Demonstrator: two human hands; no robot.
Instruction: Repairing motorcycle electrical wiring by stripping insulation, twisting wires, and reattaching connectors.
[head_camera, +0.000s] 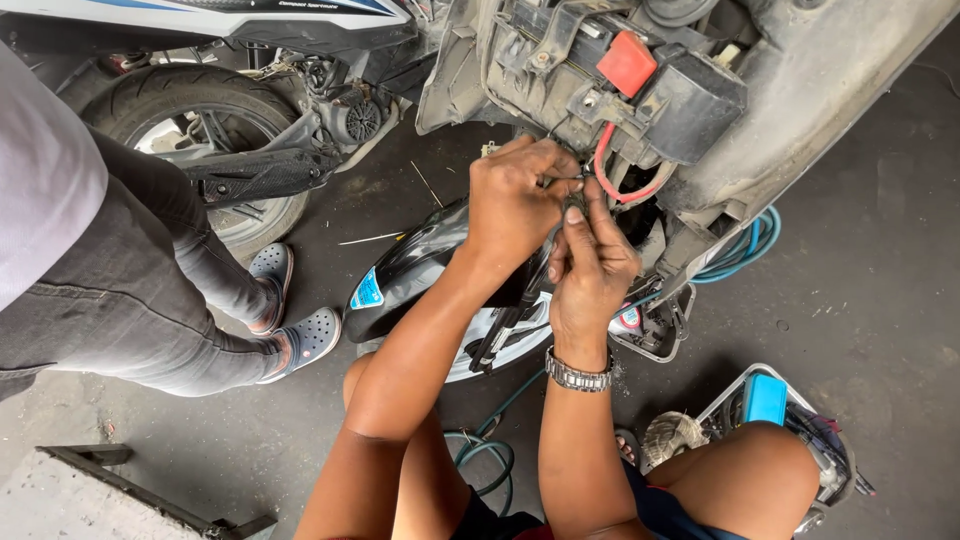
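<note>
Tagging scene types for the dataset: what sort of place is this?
Likely a motorcycle repair shop. A scooter stands stripped of its panels, its black battery with a red terminal cap exposed. A second white scooter's black rear tyre sits nearby, and a teal coiled hose lies on the stained concrete floor.

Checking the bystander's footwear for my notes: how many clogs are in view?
2. One grey-blue clog sits by the rear tyre; the other clog is nearer the camera, beside the black front fender. Both are on the standing person's feet.
</note>
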